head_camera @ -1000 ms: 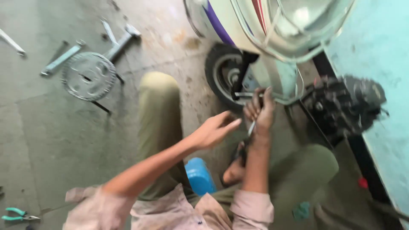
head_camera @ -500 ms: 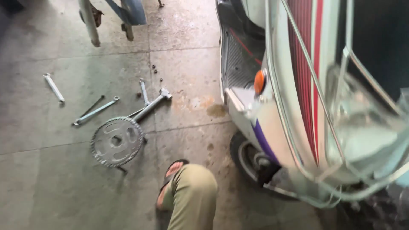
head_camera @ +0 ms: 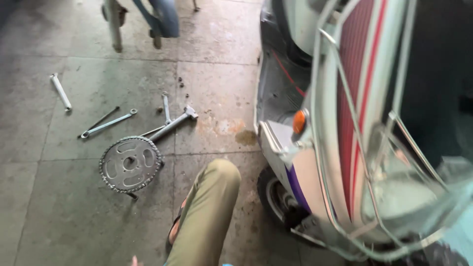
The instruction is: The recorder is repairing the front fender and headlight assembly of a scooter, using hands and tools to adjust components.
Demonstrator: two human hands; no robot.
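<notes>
Down at the bottom edge, only a sliver of one fingertip (head_camera: pixel 133 259) pokes into view just left of the person's knee; which hand it belongs to cannot be told, and whether either hand is open, closed or holding anything cannot be told either, since both hands are otherwise out of frame. Beside that fingertip, the bent leg in olive trousers (head_camera: pixel 207 212) rises from the bottom, with a sandalled foot (head_camera: pixel 173 231) tucked against its left side on the concrete floor (head_camera: pixel 59 212). Right of the leg stands the scooter (head_camera: pixel 320 148), its small front wheel (head_camera: pixel 276 199) near the knee, an orange indicator (head_camera: pixel 299 121) above it, and a chrome guard rail (head_camera: pixel 325 98) curving round the white, purple and red body. Left of the leg, nearest the fingertip among the loose parts, lies a toothed sprocket with its chain (head_camera: pixel 130 164) flat on the floor. Just beyond it rest a T-shaped socket wrench (head_camera: pixel 172 123), a ring spanner (head_camera: pixel 106 123) and a thin dark rod (head_camera: pixel 101 119). Farther left lies a pale tube spanner (head_camera: pixel 61 92), well apart. At the far top stands a blue-grey stand leg (head_camera: pixel 162 17).
</notes>
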